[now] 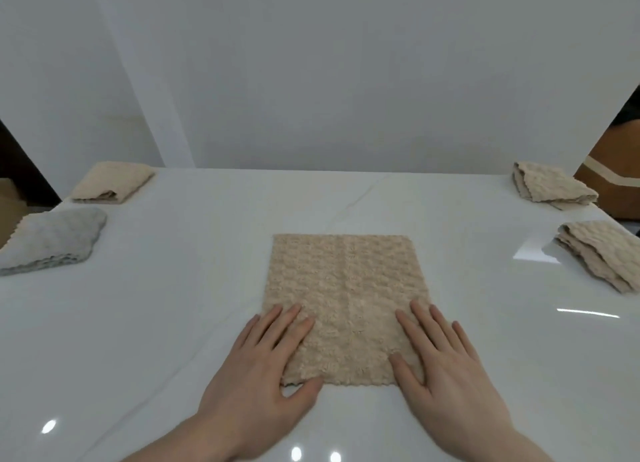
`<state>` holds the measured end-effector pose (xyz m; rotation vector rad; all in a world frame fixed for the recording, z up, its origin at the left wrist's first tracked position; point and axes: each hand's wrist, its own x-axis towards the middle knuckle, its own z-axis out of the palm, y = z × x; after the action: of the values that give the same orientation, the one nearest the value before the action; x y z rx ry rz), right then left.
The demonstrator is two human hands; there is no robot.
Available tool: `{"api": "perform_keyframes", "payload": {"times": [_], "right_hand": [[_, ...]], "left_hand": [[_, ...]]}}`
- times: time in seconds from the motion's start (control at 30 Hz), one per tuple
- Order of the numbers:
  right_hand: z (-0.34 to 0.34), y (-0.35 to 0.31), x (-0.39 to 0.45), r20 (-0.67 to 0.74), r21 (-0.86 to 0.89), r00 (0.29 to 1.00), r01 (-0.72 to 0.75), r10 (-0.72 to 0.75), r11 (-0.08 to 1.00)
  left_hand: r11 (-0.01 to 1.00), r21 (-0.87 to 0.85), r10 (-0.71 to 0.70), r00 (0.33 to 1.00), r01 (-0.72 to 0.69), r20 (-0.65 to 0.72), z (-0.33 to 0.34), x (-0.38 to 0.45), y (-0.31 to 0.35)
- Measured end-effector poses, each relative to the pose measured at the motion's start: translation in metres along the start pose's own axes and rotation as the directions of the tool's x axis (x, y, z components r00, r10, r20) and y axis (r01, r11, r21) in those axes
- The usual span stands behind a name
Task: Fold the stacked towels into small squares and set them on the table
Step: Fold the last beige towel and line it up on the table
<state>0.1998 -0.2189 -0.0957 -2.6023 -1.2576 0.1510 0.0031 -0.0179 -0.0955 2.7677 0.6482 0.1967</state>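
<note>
One beige towel (346, 305) lies flat mid-table (173, 323), both hands on its near end: left hand (263, 368) and right hand (446, 368), fingers straight, pressing down, gripping nothing. Four more towels sit around: beige (112, 181) and grey (52, 239) on the left, two beige (554, 186) (599, 250) on the right.

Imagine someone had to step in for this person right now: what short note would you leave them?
Left hand and right hand: both flat, pressing the near corners of the beige towel, spread in the middle of the table.
Done: folded beige towels at far left, far right and near right.
Grey towels lie at the left edge.
Left: fold the centre towel into a small square and set it aside.
</note>
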Motion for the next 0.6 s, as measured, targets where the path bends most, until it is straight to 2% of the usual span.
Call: {"api": "perform_keyframes", "payload": {"times": [0.23, 0.43, 0.6], "right_hand": [[0.007, 0.006, -0.001, -0.077, 0.023, 0.997, 0.020, -0.019, 1.000], [0.003, -0.005, -0.020, -0.151, 0.040, 0.988, -0.022, 0.028, 0.999], [-0.004, -0.018, -0.048, -0.169, 0.137, 0.983, -0.044, 0.067, 0.990]], "left_hand": [[1.000, 0.028, 0.011, 1.000, -0.011, -0.003, 0.002, -0.003, -0.002], [1.000, -0.025, -0.013, 1.000, 0.012, -0.027, -0.002, -0.008, 0.003], [0.996, -0.080, -0.060, 0.984, 0.047, -0.166, 0.000, -0.020, 0.004]]}}
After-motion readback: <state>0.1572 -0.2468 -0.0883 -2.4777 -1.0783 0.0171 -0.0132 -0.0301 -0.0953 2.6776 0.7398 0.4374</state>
